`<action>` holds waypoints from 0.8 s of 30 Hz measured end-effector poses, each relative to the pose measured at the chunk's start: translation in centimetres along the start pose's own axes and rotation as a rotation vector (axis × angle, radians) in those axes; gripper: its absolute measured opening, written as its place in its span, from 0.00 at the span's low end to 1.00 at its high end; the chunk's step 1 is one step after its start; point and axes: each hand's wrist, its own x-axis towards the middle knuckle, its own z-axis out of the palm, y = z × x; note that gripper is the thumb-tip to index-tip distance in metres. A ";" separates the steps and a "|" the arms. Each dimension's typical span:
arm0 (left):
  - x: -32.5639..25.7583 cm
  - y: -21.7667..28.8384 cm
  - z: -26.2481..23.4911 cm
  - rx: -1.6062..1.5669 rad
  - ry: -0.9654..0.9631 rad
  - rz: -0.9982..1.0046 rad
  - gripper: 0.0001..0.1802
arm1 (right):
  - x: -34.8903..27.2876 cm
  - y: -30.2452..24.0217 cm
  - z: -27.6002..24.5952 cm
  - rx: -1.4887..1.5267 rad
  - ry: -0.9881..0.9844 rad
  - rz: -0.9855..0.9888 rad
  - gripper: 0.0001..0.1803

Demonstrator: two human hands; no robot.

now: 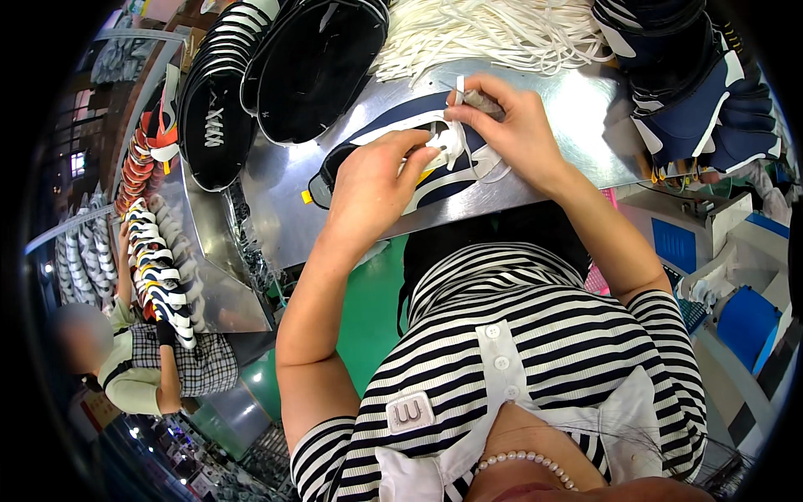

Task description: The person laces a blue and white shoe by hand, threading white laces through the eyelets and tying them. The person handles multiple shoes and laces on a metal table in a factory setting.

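Note:
A navy shoe upper (410, 110) with white stripes lies on the metal table, its yellow tab (307, 197) toward the left. My left hand (374, 177) rests over its near side, thumb and forefinger pinched together at the white shoelace (454, 142) by the opening. What exactly sits between those fingertips is partly hidden. In my closed right hand (520, 130) is a small tool with a grey wrapped handle (483, 103); its working end is hard to make out. A white lace end sticks up by the right fingertips, and a thin loop hangs below them.
Many loose white laces (493, 38) are heaped at the table's far side. Black-lined uppers (322, 71) stand at the far left, stacked navy uppers (694, 109) at the right. Left of the table, a co-worker (146, 368) stands by a rack of white-and-navy uppers (159, 276).

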 end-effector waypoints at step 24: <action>2.8 -0.2 2.7 0.165 -0.101 -0.139 0.16 | -4.7 1.0 -1.4 -0.210 -0.219 0.224 0.10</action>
